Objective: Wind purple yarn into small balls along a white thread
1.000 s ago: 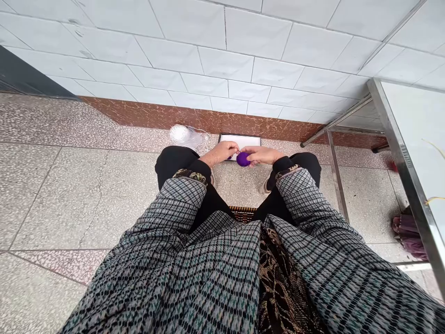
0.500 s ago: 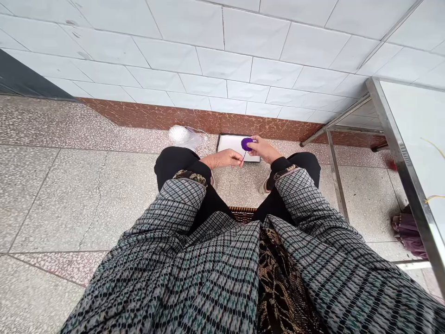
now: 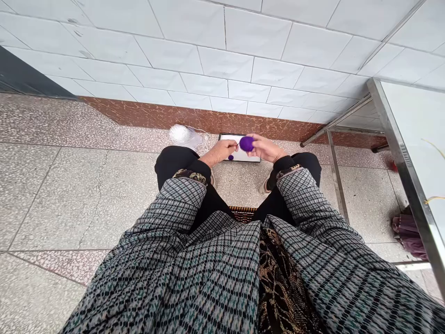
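My right hand (image 3: 266,148) is closed around a small purple ball (image 3: 246,143) that looks like yarn or felt, held out over my knees. Just left of the ball, my left hand (image 3: 223,151) is pinched on something thin that touches it, probably a strand or needle; I cannot make it out. Below the hands, a white tray (image 3: 239,155) lies on the floor by the wall, with a small purple piece (image 3: 231,157) on it.
A white bundle in clear plastic (image 3: 184,135) lies on the floor left of the tray. A steel-framed table (image 3: 399,148) stands to the right, a dark red cloth (image 3: 408,232) under it. I sit with my knees apart on a woven stool (image 3: 243,213).
My right hand raised the purple ball away from my left hand, then brought it back; the hands are close together again, a little higher than a second ago.
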### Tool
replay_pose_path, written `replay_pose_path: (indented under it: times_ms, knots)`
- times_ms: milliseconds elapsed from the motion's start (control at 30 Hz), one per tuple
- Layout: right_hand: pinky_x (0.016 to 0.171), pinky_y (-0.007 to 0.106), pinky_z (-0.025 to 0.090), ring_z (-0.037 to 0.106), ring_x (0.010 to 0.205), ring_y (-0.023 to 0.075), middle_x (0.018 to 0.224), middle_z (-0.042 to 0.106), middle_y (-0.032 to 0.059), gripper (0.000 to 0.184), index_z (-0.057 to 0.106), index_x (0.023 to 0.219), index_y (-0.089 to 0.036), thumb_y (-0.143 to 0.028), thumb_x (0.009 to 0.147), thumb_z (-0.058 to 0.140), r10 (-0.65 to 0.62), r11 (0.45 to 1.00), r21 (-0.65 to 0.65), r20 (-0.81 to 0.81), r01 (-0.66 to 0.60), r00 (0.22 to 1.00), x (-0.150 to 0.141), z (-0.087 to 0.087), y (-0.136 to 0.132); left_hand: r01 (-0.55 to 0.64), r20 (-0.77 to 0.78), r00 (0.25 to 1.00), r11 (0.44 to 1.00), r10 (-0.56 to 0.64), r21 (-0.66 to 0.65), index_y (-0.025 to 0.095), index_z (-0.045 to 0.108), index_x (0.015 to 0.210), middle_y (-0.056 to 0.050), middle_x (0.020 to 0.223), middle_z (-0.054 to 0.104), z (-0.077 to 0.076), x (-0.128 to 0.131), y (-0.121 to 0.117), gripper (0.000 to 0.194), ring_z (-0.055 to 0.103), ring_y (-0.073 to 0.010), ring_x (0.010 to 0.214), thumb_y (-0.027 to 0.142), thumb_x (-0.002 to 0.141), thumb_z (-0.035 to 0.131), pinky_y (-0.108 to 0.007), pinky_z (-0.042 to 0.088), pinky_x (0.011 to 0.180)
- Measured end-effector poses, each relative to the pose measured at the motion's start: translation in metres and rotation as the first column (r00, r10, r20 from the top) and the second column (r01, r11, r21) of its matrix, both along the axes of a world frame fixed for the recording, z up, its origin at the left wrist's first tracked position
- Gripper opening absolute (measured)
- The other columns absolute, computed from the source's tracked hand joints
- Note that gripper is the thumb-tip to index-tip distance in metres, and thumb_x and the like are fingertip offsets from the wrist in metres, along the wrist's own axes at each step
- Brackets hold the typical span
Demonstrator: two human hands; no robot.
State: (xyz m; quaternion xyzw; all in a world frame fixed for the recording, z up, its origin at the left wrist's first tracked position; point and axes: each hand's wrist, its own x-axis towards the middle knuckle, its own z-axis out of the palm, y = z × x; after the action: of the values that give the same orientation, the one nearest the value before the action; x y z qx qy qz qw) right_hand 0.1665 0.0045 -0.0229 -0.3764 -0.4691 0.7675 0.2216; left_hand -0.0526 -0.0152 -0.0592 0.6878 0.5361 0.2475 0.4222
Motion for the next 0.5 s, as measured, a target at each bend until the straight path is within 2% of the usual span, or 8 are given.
replay_pose_path:
  times_ms: [100,200,267,333,433,500]
  knots:
    - [0.076,0.026,0.059,0.064,0.073,0.0106,0.093,0.066,-0.0004,0.034,0.05,0.114,-0.025,-0.03,0.088,0.072,-0.271,0.962,0.026,-0.074,0.273,0.96,-0.004,0.001,0.004,0.157,0.053,0.987,0.981,-0.151,-0.118,0.015,0.066,0.076,0.0,0.065,0.058,0.003,0.001,-0.003,0.014,0.05,-0.0121,0.059,0.023,0.083,0.056,-0.025,0.041,0.064]
    - [0.073,0.024,0.059,0.063,0.07,0.0095,0.091,0.065,-0.0012,0.028,0.047,0.109,-0.024,-0.023,0.09,0.068,-0.356,0.934,0.038,0.042,0.354,0.934,-0.009,-0.005,0.005,0.37,0.156,0.926,0.908,-0.344,-0.196,0.015,0.067,0.074,-0.001,0.067,0.061,0.006,0.003,-0.007,0.014,0.052,-0.0116,0.059,0.025,0.08,0.059,-0.024,0.043,0.064]
    - [0.066,0.022,0.056,0.059,0.064,0.0078,0.087,0.064,-0.0018,0.027,0.047,0.106,-0.022,-0.015,0.088,0.066,-0.314,0.949,0.095,0.198,0.301,0.929,-0.012,-0.012,0.003,0.439,0.197,0.893,0.878,-0.404,-0.191,0.015,0.069,0.073,-0.001,0.068,0.063,0.007,0.003,-0.008,0.014,0.053,-0.0116,0.059,0.025,0.079,0.06,-0.024,0.044,0.064]
    - [0.059,0.02,0.052,0.056,0.059,0.007,0.083,0.061,-0.0027,0.03,0.049,0.105,-0.021,-0.01,0.084,0.068,-0.234,0.969,0.163,0.356,0.186,0.905,-0.013,-0.018,0.002,0.437,0.192,0.894,0.882,-0.405,-0.174,0.015,0.07,0.073,-0.001,0.068,0.064,0.006,0.003,-0.008,0.014,0.053,-0.0115,0.059,0.024,0.078,0.061,-0.024,0.044,0.063]
    - [0.055,0.02,0.049,0.055,0.057,0.0091,0.074,0.061,-0.0034,0.034,0.053,0.105,-0.019,-0.007,0.08,0.071,-0.039,0.984,0.17,0.517,-0.058,0.855,-0.011,-0.026,0.0,0.348,0.13,0.935,0.926,-0.331,-0.148,0.014,0.07,0.076,-0.001,0.065,0.062,0.004,0.0,-0.006,0.015,0.051,-0.0113,0.058,0.024,0.079,0.06,-0.024,0.042,0.063]
    - [0.055,0.021,0.05,0.057,0.058,0.011,0.07,0.062,-0.0033,0.035,0.056,0.106,-0.019,-0.008,0.078,0.073,0.112,0.968,0.124,0.563,-0.218,0.819,-0.009,-0.028,0.0,0.276,0.091,0.959,0.956,-0.267,-0.1,0.014,0.07,0.077,-0.001,0.067,0.063,0.004,-0.001,-0.005,0.015,0.053,-0.0122,0.061,0.024,0.08,0.059,-0.024,0.042,0.065]
